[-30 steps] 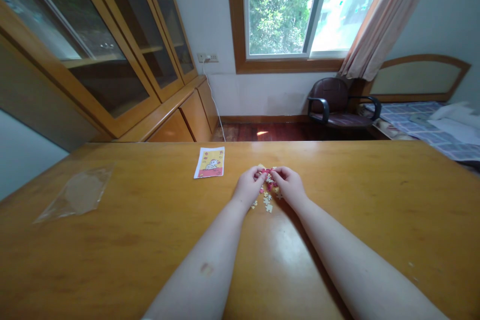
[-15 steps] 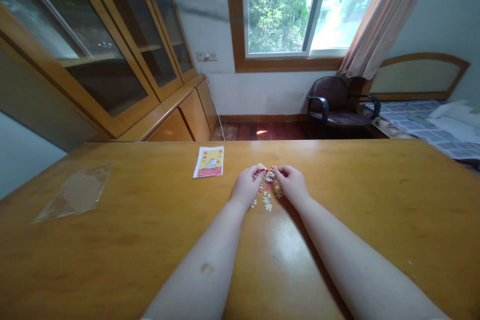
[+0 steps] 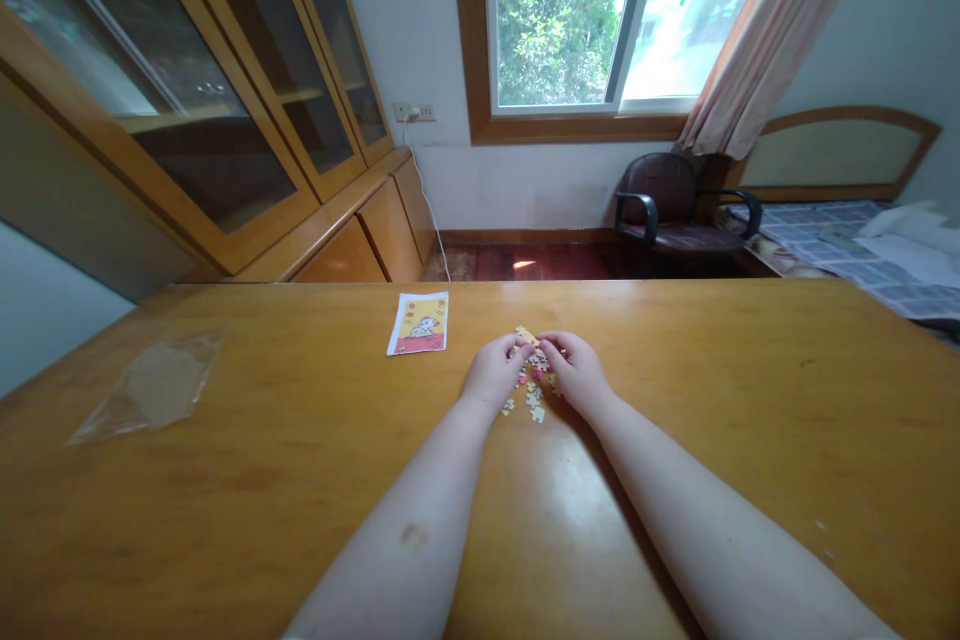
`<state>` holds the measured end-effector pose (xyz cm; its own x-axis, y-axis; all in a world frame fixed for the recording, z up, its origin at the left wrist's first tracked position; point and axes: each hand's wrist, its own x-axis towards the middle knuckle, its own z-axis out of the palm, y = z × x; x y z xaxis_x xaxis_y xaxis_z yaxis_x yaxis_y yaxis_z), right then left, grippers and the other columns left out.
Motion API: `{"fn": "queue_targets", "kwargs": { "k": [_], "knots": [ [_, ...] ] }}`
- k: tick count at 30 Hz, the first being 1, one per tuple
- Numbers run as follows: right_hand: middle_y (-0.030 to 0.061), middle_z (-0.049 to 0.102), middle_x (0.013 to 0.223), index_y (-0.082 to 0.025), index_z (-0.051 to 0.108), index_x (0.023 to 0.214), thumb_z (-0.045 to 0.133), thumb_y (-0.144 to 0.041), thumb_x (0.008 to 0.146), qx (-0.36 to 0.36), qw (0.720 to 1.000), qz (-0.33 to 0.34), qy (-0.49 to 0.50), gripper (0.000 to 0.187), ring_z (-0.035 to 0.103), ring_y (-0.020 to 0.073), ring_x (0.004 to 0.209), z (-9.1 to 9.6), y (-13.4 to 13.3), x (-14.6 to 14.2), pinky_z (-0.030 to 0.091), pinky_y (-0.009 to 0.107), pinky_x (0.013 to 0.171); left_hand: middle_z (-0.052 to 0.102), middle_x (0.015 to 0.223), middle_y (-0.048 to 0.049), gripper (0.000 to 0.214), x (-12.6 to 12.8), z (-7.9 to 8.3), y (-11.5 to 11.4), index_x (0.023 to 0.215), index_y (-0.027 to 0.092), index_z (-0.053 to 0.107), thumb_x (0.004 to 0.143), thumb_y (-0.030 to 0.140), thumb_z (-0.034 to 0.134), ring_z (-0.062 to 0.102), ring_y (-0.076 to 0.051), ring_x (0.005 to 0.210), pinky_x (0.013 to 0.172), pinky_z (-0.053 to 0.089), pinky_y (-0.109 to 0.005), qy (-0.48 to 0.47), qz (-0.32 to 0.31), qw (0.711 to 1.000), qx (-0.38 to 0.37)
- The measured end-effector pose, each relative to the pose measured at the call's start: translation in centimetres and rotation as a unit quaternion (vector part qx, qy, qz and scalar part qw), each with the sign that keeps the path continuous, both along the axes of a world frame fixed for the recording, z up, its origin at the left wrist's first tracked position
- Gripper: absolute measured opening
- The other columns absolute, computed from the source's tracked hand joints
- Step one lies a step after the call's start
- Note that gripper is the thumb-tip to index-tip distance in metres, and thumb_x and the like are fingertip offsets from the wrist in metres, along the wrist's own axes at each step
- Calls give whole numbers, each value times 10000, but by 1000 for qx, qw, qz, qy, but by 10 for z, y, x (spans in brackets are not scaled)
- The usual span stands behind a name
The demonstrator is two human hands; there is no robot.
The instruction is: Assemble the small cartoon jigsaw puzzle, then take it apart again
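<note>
Small jigsaw puzzle pieces (image 3: 535, 392) lie in a loose heap on the wooden table, some yellow, pink or white, some pale side up. From the left, my left hand (image 3: 491, 368) reaches into the heap with its thumb and fingers pinched at the pieces. Opposite it, my right hand (image 3: 576, 367) is closed too, its fingertips nearly meeting those of the left over the heap. A puzzle piece seems to be between the fingertips of each hand, though the fingers largely hide it. A picture card (image 3: 418, 324) with a white cartoon animal on yellow and pink lies left of my hands.
A clear plastic bag (image 3: 154, 385) lies flat on the left of the wooden table (image 3: 247, 520). Beyond the far edge stand a dark armchair (image 3: 667, 200) and a bed (image 3: 840, 240). A glass-fronted cabinet (image 3: 322, 190) is at the left.
My right hand has shifted slightly left, bringing its fingertips closer to my left hand and over more of the heap. My left hand has barely moved.
</note>
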<state>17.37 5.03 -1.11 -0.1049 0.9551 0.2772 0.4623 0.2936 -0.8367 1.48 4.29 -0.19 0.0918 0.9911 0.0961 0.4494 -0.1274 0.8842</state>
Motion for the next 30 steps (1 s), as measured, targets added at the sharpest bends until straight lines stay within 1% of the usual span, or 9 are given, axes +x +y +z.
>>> {"fn": "queue_targets", "kwargs": {
  "k": [4,8,12,15,17,19,21,23,30],
  "knots": [
    [73,696,899,-188,679,903,470,-389,880,4,1000,-24,-9,291,613,205,835,1,3,1,457,322,766,654,684,2,297,-1,0,1,904,205,679,880,429,486,576,-143,555,549,400,-230,41,-1,999,9],
    [102,690,963,-180,680,973,443,-343,891,25,994,-43,-103,299,598,230,915,-3,7,3,440,364,842,675,759,-48,354,-2,1,1,815,196,676,927,392,404,607,-186,731,647,406,-249,156,-1,986,50],
    [123,576,1283,-206,595,1227,485,-335,887,43,969,-19,-242,379,448,298,1217,-11,5,2,279,474,1042,650,827,-77,309,-2,0,0,821,196,676,916,330,415,598,-202,784,698,419,-269,245,18,968,51],
    [76,507,1375,-290,560,1274,519,-401,883,47,953,27,-297,409,347,333,1302,-13,0,-1,135,558,1083,640,930,-101,253,-2,-4,1,929,197,675,894,316,455,598,-225,862,782,433,-307,280,45,958,44],
    [51,557,1322,-317,609,1194,502,-411,896,46,951,47,-302,330,376,321,1278,-12,-1,-2,96,585,1079,630,1037,-122,259,-2,-7,1,1039,194,650,868,321,502,576,-260,972,864,419,-353,305,68,949,50],
    [44,625,1218,-293,663,1061,490,-380,906,40,955,44,-291,247,432,293,1222,-9,-1,-3,98,586,1076,608,1150,-133,328,-1,-10,1,1137,195,608,838,315,547,530,-294,1080,934,388,-400,323,69,942,56],
    [49,663,1127,-260,670,978,529,-329,883,34,960,35,-276,183,476,268,1168,-7,0,-3,126,566,1076,576,1250,-122,382,0,-13,1,1199,209,572,825,283,557,488,-304,1154,982,355,-429,329,43,941,62],
    [60,672,1083,-238,657,977,590,-282,835,30,965,30,-260,163,496,258,1139,-6,1,-4,151,547,1075,548,1315,-98,407,0,-15,1,1238,232,546,832,247,539,463,-298,1199,1013,329,-441,326,12,943,70],
    [48,680,954,-217,638,897,650,-253,774,11,976,36,-216,129,550,231,1001,-7,5,-4,246,478,1032,566,1296,-115,438,1,-13,2,1276,226,520,839,241,555,482,-306,1191,1003,341,-446,313,-9,948,52]
  ]
}}
